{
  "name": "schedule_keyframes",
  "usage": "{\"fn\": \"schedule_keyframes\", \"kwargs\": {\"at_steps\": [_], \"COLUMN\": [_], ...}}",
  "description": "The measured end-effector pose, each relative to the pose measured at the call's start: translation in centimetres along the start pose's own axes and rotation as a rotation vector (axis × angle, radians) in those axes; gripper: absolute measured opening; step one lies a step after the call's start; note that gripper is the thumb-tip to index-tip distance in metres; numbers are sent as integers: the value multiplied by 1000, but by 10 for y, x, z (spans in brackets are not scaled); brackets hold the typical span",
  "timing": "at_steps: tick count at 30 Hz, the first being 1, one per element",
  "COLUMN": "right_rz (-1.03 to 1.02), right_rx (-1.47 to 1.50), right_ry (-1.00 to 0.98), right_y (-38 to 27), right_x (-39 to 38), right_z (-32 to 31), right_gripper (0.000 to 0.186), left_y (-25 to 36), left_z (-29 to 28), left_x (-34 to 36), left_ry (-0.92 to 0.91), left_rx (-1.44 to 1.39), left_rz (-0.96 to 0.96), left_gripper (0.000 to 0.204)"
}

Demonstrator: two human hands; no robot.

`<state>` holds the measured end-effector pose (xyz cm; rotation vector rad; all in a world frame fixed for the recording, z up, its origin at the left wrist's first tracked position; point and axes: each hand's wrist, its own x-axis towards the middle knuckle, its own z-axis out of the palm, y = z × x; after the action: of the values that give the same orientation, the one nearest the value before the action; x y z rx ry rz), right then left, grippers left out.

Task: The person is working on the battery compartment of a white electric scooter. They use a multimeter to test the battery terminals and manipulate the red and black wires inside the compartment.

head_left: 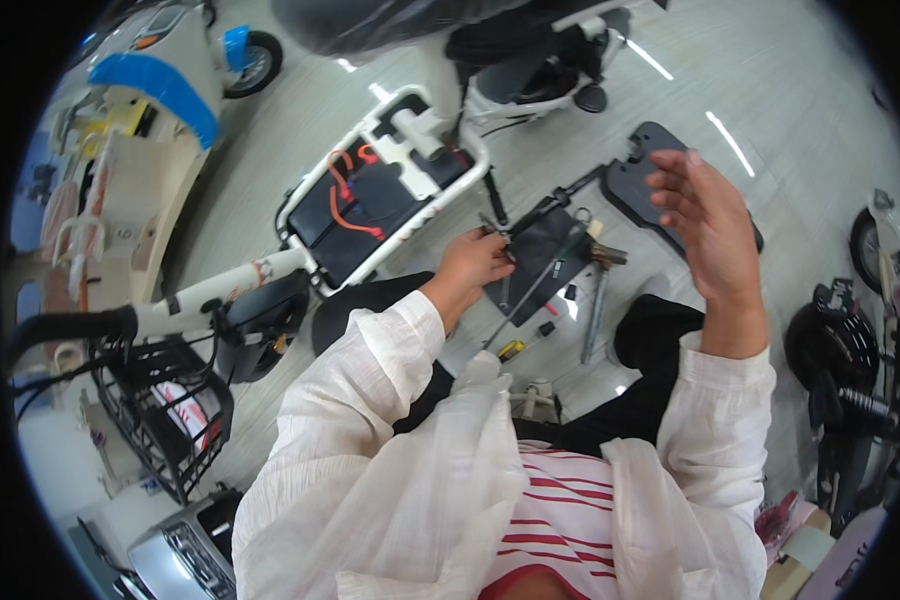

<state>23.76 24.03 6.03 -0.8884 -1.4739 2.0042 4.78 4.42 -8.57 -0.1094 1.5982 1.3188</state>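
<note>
My left hand grips a small metal tool over a dark mat on the floor, where several wrenches, a long screwdriver, a yellow-handled tool and a metal bar with a crosspiece lie. My right hand is raised above a dark grey plastic panel, fingers loosely bent and apart, holding nothing. A white scooter frame is left of the mat, its black battery exposed with orange cables.
Another white scooter stands beyond. A cream scooter body with blue film is at upper left. The frame's handlebar and a black basket are at left; black scooter parts line the right. My legs are below the mat.
</note>
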Motion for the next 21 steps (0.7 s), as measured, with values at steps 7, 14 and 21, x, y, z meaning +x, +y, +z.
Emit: {"fn": "schedule_keyframes", "kwargs": {"at_steps": [7,14,21], "right_rz": [-87,-56,1], "right_rx": [41,22,79], "right_ry": [94,214,239], "right_y": [-11,-21,-22], "right_x": [0,-6,-3], "right_z": [-14,-48,-65], "right_gripper": [44,43,39], "left_y": [-37,-35,-37], "left_z": [24,55,85], "left_x": [111,239,324], "left_ry": [60,171,210], "left_rx": [-117,-36,15], "left_rz": [-21,3,6], "left_gripper": [14,17,33]}}
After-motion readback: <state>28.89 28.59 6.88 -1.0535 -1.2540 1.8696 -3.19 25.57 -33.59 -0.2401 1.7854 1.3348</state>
